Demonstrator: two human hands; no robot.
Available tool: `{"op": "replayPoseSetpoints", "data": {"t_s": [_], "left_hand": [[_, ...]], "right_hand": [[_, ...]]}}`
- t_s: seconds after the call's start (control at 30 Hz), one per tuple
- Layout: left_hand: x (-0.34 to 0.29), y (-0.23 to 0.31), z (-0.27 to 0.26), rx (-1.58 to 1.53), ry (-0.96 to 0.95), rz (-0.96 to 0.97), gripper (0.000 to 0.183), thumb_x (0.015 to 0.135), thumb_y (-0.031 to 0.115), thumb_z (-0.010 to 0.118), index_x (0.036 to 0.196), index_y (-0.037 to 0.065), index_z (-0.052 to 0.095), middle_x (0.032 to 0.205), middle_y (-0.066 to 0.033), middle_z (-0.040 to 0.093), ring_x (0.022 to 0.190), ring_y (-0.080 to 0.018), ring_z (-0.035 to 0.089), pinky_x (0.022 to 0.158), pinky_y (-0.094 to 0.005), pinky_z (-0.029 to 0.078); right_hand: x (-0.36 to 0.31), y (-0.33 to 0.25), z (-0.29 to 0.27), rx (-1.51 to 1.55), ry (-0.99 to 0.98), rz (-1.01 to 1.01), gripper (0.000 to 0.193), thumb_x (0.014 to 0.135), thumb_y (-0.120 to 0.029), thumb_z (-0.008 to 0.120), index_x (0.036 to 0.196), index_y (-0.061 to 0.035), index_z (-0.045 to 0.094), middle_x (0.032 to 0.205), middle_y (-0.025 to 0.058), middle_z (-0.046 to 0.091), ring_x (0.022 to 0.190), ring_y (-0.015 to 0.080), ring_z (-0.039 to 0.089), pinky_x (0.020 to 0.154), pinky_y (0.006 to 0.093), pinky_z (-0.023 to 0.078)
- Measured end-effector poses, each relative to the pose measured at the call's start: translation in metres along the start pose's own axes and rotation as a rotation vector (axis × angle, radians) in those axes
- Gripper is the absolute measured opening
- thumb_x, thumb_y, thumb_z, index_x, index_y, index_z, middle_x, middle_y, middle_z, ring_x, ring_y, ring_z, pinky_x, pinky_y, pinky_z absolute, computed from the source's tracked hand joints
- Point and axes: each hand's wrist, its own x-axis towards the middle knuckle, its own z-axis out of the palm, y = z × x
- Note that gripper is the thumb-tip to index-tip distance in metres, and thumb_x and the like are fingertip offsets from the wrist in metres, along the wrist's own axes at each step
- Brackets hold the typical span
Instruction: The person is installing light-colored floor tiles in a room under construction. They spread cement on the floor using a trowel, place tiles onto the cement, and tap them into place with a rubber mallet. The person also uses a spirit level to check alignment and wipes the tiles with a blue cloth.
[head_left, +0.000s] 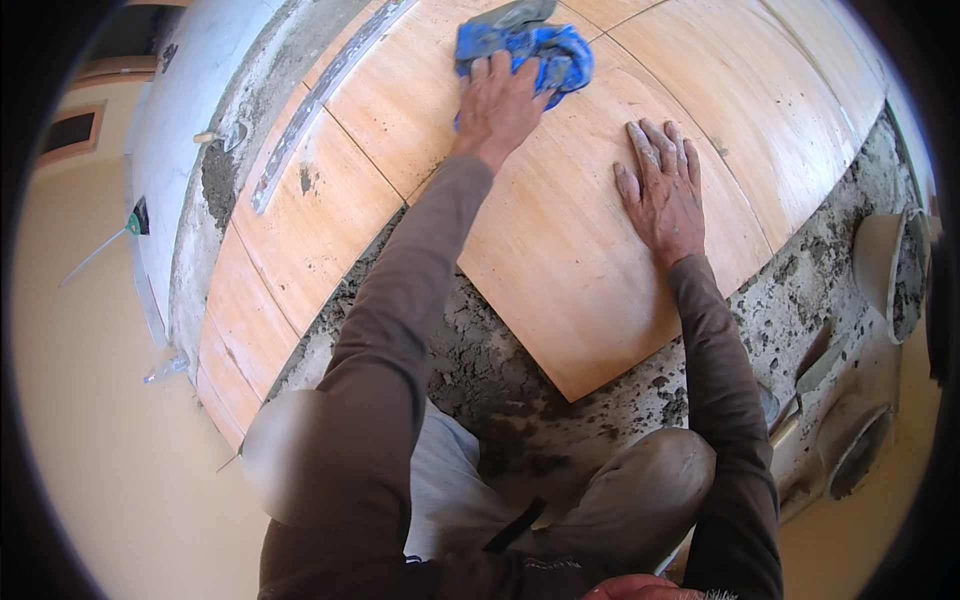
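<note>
My left hand (pixel 500 108) is closed on a blue patterned cloth (pixel 548 58), pressed against the tan floor tiles at the far side. Part of the cloth, a greyer bunch, sticks out beyond my fingers. My right hand (pixel 662 190), dusted with pale grey, lies flat with fingers stretched on a large tan tile (pixel 580 270). This tile's near corner points toward my knees, with wet grey mortar (pixel 480 345) along its near left edge. Smears and pale dust mark the tiles.
A long mortar-stained straightedge (pixel 320 105) lies across the tiles at the left. Two buckets (pixel 858 447) and a trowel (pixel 820 365) sit on the mortar-spattered ground at the right. A green-handled tool (pixel 135 222) with a thin rod is at the far left.
</note>
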Motion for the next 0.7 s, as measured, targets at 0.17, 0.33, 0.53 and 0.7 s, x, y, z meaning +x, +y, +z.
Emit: {"op": "replayPoseSetpoints", "data": {"t_s": [0.17,0.33,0.53,0.7], "left_hand": [[-0.128,-0.088,-0.067,0.158,-0.172,-0.065,0.047,0.092,0.031,0.074,0.131,0.006,0.065,0.114,-0.0201,0.058,0.107,-0.0412,0.057,0.092,-0.0499,0.049],[-0.225,-0.214,-0.128,0.397,-0.295,-0.393,0.055,0.098,0.041,0.067,0.139,0.005,0.059,0.120,-0.0273,0.060,0.110,-0.0459,0.062,0.094,-0.0528,0.052],[-0.075,-0.123,-0.077,-0.121,0.155,-0.411,0.071,0.098,0.051,0.064,0.138,-0.007,0.058,0.133,-0.0333,0.058,0.125,-0.0471,0.056,0.109,-0.0507,0.042],[0.064,0.056,0.039,0.015,0.044,-0.058,0.054,0.093,0.053,0.068,0.133,0.016,0.069,0.120,-0.0170,0.064,0.115,-0.0373,0.059,0.097,-0.0509,0.046]], "right_hand": [[-0.001,0.000,0.001,-0.015,0.030,-0.006,0.054,0.103,-0.038,0.056,0.150,-0.0117,0.052,0.154,0.0096,0.051,0.151,0.0326,0.036,0.127,0.0482,0.022],[-0.002,-0.001,0.006,0.031,0.060,0.004,0.053,0.103,-0.040,0.053,0.148,-0.0103,0.054,0.153,0.0101,0.051,0.151,0.0323,0.036,0.127,0.0475,0.022],[-0.005,0.011,0.011,0.040,0.056,0.027,0.054,0.104,-0.040,0.051,0.149,-0.0096,0.054,0.155,0.0107,0.050,0.153,0.0319,0.034,0.129,0.0478,0.019],[-0.005,0.004,0.014,0.100,0.059,0.024,0.054,0.104,-0.040,0.050,0.149,-0.0102,0.054,0.155,0.0105,0.050,0.153,0.0319,0.033,0.130,0.0477,0.017]]}}
